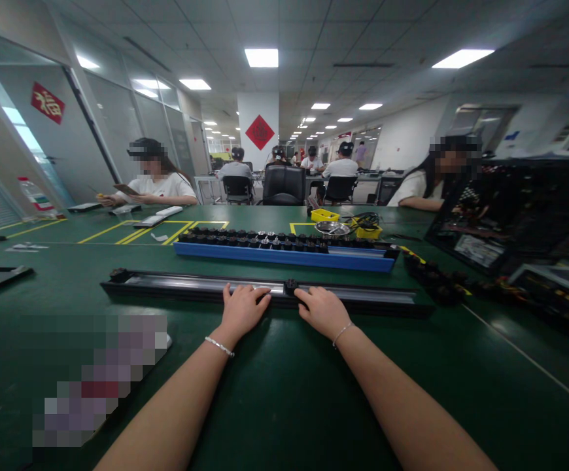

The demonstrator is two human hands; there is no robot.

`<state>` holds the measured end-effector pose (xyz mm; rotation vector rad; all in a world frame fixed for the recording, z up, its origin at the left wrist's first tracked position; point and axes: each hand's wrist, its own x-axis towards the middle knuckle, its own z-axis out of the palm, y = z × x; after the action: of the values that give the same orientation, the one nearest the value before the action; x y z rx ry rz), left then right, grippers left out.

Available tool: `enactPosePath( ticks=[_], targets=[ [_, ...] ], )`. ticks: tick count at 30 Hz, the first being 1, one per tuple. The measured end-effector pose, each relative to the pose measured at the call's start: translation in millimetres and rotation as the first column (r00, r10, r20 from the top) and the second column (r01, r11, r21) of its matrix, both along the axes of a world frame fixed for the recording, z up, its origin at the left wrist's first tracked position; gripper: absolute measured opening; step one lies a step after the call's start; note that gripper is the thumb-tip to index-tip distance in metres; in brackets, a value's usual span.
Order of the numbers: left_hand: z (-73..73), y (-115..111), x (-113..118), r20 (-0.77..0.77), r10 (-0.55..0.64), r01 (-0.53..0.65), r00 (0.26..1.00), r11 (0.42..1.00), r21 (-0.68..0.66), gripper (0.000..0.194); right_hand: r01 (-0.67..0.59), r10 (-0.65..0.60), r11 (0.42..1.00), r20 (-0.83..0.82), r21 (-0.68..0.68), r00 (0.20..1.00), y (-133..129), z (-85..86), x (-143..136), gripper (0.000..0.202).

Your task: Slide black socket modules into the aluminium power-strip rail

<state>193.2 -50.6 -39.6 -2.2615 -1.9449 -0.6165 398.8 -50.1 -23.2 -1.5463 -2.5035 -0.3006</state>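
Observation:
A long black track rail (206,285) with a shiny metal channel lies across the green table in front of me. My left hand (245,309) rests on the rail left of centre, fingers apart and thumb stretched to the right. A small black plug-in module (291,286) sits in the channel between my hands. The index finger of my right hand (324,310) touches its right side, while the other fingers lie over the rail's front edge. At the rail's left end is another black module (118,275).
Behind it stands a blue rail (284,255) with rows of black modules. A metal dish (332,228), yellow bins (324,215) and an open computer case (500,216) are farther right. A blurred-out flat object (103,386) lies front left. Two people sit across the table.

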Motion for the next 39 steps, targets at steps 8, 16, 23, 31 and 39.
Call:
enactPosePath(
  ticks=[8,16,23,31,39],
  targets=[
    [1.0,0,1,-0.008,0.005,-0.005,1.0,1.0,-0.009,0.036,-0.006,0.006,1.0,-0.006,-0.008,1.0,1,-0.3,1,0.032],
    [-0.3,0,0,-0.006,-0.006,0.007,1.0,1.0,0.005,0.035,-0.01,0.01,1.0,-0.009,0.002,1.0,3,-2.0,6,0.031],
    [-0.1,-1,0,0.003,-0.002,0.002,1.0,1.0,-0.004,0.036,-0.014,0.014,1.0,-0.004,0.01,1.0,4,0.0,14,0.029],
    [2.4,-2,1,0.004,0.002,-0.002,1.0,1.0,-0.021,0.036,-0.029,0.033,0.999,-0.088,0.043,0.996,3,-0.5,15,0.026],
    [1.4,-1,1,0.011,-0.003,0.003,1.0,1.0,-0.011,0.034,0.189,-0.135,0.978,-0.427,0.087,0.894,11,-9.7,-2,0.041]
  ],
)
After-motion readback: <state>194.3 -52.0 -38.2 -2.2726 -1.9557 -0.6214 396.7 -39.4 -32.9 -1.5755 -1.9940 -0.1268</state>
